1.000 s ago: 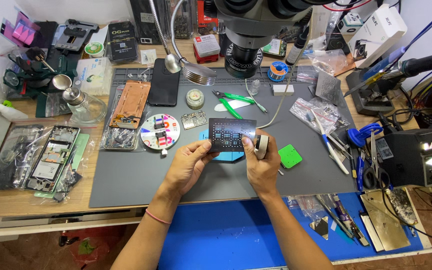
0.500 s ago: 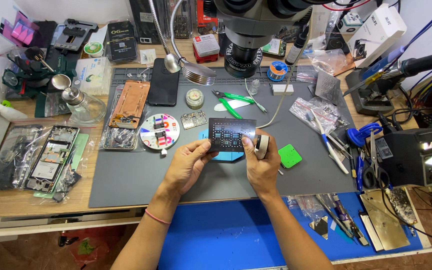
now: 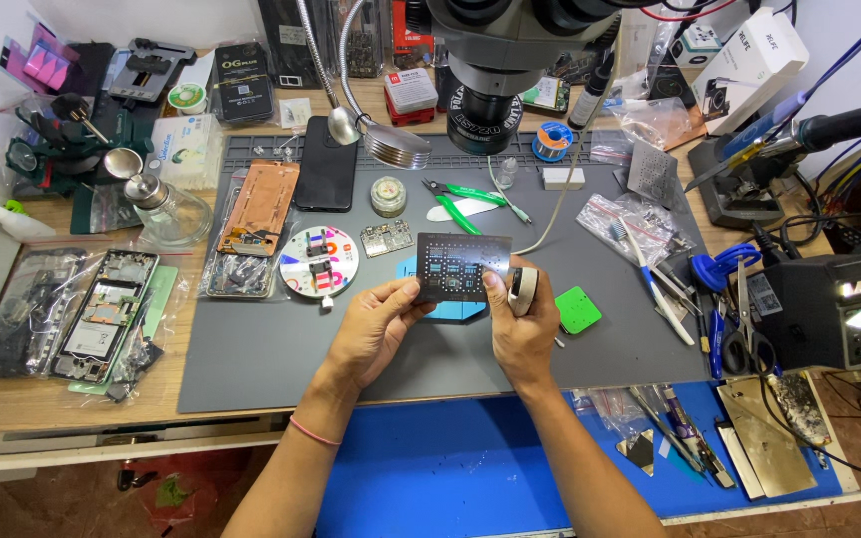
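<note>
My left hand (image 3: 371,329) and right hand (image 3: 520,334) both gripped the dark perforated metal stencil plate (image 3: 460,267). A small green square pad (image 3: 578,309) lay at three o'clock of it, on the grey work mat (image 3: 251,359).

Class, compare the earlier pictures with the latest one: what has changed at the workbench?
Almost nothing. Both hands, left hand and right hand, keep their grip on the dark perforated plate above the grey mat; the right also keeps a small roll. Everything else stayed put.
</note>
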